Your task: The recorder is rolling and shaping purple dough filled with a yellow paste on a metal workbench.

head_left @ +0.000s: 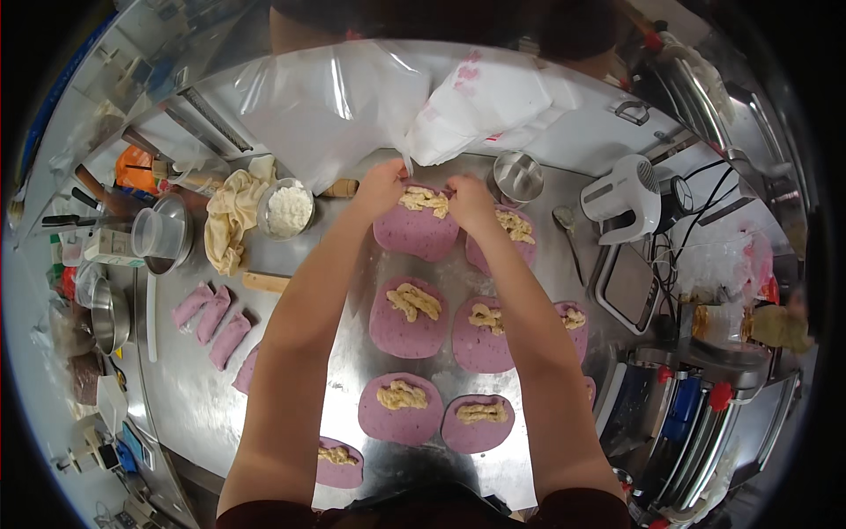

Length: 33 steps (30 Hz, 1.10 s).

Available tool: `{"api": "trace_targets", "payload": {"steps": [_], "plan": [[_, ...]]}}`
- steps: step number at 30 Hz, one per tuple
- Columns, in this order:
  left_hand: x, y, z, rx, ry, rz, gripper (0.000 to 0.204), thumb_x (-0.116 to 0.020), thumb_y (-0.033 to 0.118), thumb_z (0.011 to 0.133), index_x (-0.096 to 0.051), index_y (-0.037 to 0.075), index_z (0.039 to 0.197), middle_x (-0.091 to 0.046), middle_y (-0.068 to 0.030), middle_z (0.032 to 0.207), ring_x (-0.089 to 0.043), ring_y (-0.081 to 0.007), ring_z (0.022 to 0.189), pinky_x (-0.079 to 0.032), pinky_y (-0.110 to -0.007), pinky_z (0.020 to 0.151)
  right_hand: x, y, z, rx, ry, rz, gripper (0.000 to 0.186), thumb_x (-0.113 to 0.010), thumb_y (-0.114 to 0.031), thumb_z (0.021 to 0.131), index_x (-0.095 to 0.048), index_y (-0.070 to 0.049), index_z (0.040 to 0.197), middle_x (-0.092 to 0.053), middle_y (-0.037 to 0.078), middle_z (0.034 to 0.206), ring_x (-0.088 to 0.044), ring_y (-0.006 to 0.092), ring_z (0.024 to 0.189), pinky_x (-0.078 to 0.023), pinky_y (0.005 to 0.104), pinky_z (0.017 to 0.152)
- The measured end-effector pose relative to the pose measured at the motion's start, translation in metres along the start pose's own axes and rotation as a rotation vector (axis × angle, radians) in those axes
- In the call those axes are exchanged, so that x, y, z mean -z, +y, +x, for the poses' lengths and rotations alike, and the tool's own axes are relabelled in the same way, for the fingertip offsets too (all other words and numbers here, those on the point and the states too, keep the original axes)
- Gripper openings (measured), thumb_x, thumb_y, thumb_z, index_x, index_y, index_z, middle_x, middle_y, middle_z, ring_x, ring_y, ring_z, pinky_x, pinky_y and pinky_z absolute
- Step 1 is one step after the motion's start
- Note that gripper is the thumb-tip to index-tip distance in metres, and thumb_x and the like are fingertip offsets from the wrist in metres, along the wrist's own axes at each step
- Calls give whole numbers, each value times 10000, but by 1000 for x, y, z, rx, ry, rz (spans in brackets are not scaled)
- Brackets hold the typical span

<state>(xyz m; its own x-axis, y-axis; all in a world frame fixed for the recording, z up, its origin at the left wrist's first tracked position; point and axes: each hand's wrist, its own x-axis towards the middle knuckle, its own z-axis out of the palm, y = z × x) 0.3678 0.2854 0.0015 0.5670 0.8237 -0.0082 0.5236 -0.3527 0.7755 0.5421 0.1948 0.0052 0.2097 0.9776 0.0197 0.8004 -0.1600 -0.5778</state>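
Observation:
Both my arms reach to the far side of a metal worktop. My left hand (382,186) is closed at the far left edge of a flat purple dough piece (417,240), its fingertips pinched on the rim. At the far right edge of that piece, my right hand (471,199) pinches too. Between the hands lies a strip of pale yellow lumpy filling (425,202) on the dough. Several more flat pieces, such as the dough round (407,339) nearer me, bear similar filling. Rolled purple dough logs (213,316) rest to the left. My right forearm partly hides some rounds.
A bowl of white powder (289,212), a rolling pin (340,189), a cloth (231,231) and a wooden-edged scraper (266,282) sit at back left. A metal cup (516,177), a spoon (570,236), a hand mixer (624,196) and a scale (627,286) stand right. Plastic bags (480,101) lie behind.

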Motion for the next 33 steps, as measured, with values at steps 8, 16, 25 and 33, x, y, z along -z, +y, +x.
{"api": "trace_targets", "payload": {"steps": [8,16,25,33], "plan": [[-5,15,18,-31,-138,253,207,-508,34,738,-667,40,870,-619,-173,977,-569,-320,985,-448,-405,847,-3,13,12,58,-26,66,235,-532,-39,726,-671,-49,916,-612,167,882,-612,327,830,-480,386,748],[0,16,18,46,-221,279,200,-524,53,753,-690,71,863,-642,-166,967,-591,-307,978,-463,-403,842,-6,9,11,31,48,74,176,-549,-99,782,-678,-59,893,-634,165,931,-619,316,866,-481,380,759],[-2,19,20,-11,-214,294,286,-511,271,860,-667,39,919,-637,-217,899,-605,-382,883,-466,-466,792,2,3,26,-113,-166,59,178,-568,-151,760,-686,-82,874,-665,140,932,-625,317,914,-485,412,799],[-6,29,23,86,-262,292,396,-435,369,906,-665,47,899,-644,-201,911,-596,-381,908,-448,-467,830,1,14,33,-111,-242,106,232,-547,-210,789,-682,-69,913,-662,160,925,-620,329,918,-480,408,799]]}}
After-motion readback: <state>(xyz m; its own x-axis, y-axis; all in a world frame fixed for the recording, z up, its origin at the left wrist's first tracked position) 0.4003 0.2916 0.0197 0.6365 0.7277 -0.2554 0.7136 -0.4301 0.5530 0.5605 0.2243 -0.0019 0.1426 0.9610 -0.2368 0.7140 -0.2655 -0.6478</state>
